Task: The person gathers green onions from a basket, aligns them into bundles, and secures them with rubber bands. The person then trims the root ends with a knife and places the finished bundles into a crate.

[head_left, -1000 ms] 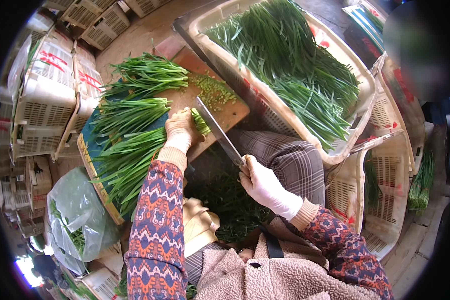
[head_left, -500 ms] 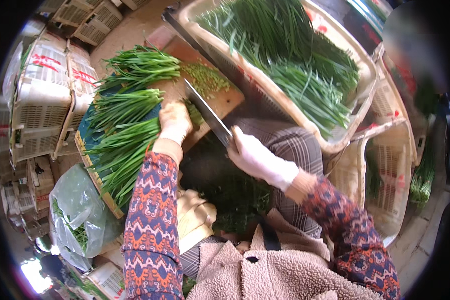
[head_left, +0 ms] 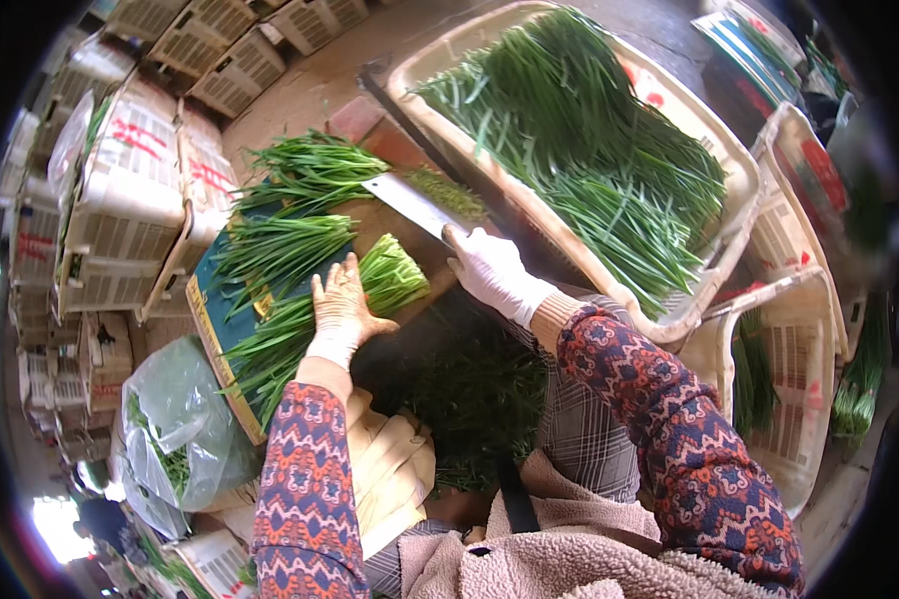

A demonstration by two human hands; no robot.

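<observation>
My left hand, in a thin glove, rests with fingers spread on the nearest green leek bundle, whose pale cut ends point right. My right hand, in a white glove, grips a cleaver, its broad blade lying nearly flat over the far part of the wooden board. Small chopped trimmings lie beyond the blade. Two more bundles are behind my left hand, above a blue-and-yellow panel.
A cream basket heaped with leaves stands at the upper right, other baskets beside it. Crates are stacked at the left, with a clear bag of greens below. Dark leafy material lies between my legs.
My right hand has moved the cleaver up and away from my left hand, tilting the blade flatter. My left hand has shifted lower on the bundle, its fingers spreading from their closed grip.
</observation>
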